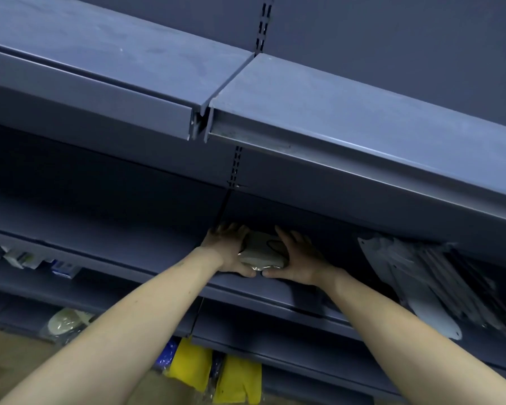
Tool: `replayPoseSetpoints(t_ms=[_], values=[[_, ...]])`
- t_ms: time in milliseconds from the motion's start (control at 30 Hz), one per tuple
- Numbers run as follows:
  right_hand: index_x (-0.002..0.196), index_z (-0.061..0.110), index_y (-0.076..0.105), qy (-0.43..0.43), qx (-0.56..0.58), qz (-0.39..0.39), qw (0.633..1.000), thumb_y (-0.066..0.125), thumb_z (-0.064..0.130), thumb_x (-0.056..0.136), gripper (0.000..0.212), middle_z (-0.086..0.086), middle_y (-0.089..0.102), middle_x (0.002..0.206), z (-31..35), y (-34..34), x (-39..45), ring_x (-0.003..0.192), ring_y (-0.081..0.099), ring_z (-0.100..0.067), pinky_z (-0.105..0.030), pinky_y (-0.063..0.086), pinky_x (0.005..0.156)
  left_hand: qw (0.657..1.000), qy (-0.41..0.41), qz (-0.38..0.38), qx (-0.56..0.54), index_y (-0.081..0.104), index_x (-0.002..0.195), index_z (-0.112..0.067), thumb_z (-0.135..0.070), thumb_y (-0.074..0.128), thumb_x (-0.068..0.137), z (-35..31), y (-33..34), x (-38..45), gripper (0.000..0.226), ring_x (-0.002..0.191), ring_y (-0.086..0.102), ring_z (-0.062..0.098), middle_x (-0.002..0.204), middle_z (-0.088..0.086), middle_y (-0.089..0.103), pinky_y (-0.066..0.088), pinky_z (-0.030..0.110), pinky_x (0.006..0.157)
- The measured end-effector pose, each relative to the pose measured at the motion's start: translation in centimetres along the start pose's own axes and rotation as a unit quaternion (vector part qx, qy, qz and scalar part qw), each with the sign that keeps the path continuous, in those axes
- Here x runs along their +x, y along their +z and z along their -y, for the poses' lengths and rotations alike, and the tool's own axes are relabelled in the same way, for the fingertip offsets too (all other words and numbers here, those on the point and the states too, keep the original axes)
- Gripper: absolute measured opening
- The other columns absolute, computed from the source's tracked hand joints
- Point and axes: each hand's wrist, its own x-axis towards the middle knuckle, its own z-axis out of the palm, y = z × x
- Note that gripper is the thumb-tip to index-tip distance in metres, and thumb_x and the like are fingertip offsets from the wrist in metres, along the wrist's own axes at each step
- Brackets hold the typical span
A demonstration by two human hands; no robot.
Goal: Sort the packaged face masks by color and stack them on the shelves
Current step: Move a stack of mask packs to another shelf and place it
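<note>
Head view: left hand and right hand clamp a grey mask pack between them on the shelf lip. Slick plastic, so it might slide off forward.

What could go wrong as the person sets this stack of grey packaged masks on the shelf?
1. The grey mask stack sits near the shelf's front edge, so it might slide off once the left hand and right hand release.
2. The white packaged masks nearby already lean, so colours could mix.
</note>
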Motion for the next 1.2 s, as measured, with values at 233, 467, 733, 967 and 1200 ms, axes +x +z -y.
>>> replayPoseSetpoints(t_ms=[233, 467, 733, 967, 1200], values=[[0.158, 0.036, 0.01, -0.032, -0.06, -0.022, 0.997, 0.063, 0.072, 0.079, 0.102, 0.002, 0.03, 0.154, 0.9, 0.2, -0.2, 0.139, 0.029, -0.028, -0.042, 0.034, 0.111, 0.998, 0.014, -0.023, 0.05, 0.039, 0.142, -0.031, -0.075, 0.066, 0.064, -0.3, 0.0, -1.6, 0.093, 0.128, 0.038, 0.032, 0.139, 0.004, 0.043, 0.021, 0.051, 0.115], [0.151, 0.034, 0.037, -0.051, -0.005, -0.076, 0.996, 0.061, 0.057, 0.089, 0.07, 0.007, 0.049, 0.147, 1.5, 0.2, -1.0, 0.133, 0.047, -0.019, -0.034, 0.043, 0.103, 0.994, 0.019, -0.083, 0.061, 0.013, 0.157, -0.03, -0.069, 0.057, 0.076, 0.1, 1.5, -4.0, 0.1, 0.127, 0.046, 0.03, 0.138, 0.007, 0.05, 0.018, 0.05, 0.118], [0.155, 0.036, 0.024, -0.048, -0.063, -0.067, 0.995, 0.056, 0.083, 0.073, 0.1, 0.002, 0.041, 0.155, 2.7, 0.3, -4.2, 0.139, 0.041, -0.026, -0.04, 0.034, 0.113, 0.982, -0.03, -0.153, 0.109, 0.046, 0.138, -0.025, -0.003, 0.057, 0.083, -1.1, 2.6, -6.4, 0.061, 0.103, 0.061, 0.027, 0.113, 0.003, 0.063, 0.046, 0.036, 0.09], [0.147, 0.032, 0.044, -0.084, -0.134, -0.23, 0.96, 0.064, 0.025, 0.082, 0.068, 0.003, 0.051, 0.146, 4.1, 5.5, -6.9, 0.136, 0.044, -0.028, -0.057, 0.027, 0.116, 0.973, -0.038, -0.208, 0.096, 0.046, 0.141, -0.029, -0.004, 0.058, 0.082, -1.4, 4.1, -8.7, 0.065, 0.107, 0.06, 0.026, 0.113, -0.001, 0.064, 0.039, 0.04, 0.103], [0.155, 0.036, 0.024, 0.022, 0.064, -0.245, 0.967, 0.054, 0.002, 0.084, 0.085, -0.002, 0.012, 0.165, 8.1, 6.4, -10.9, 0.149, 0.012, -0.033, -0.046, 0.034, 0.114, 0.962, -0.069, -0.242, 0.104, 0.038, 0.148, -0.03, -0.002, 0.07, 0.075, -1.8, 3.9, -14.2, 0.084, 0.125, 0.053, 0.03, 0.136, 0.001, 0.058, 0.054, 0.048, 0.083]])
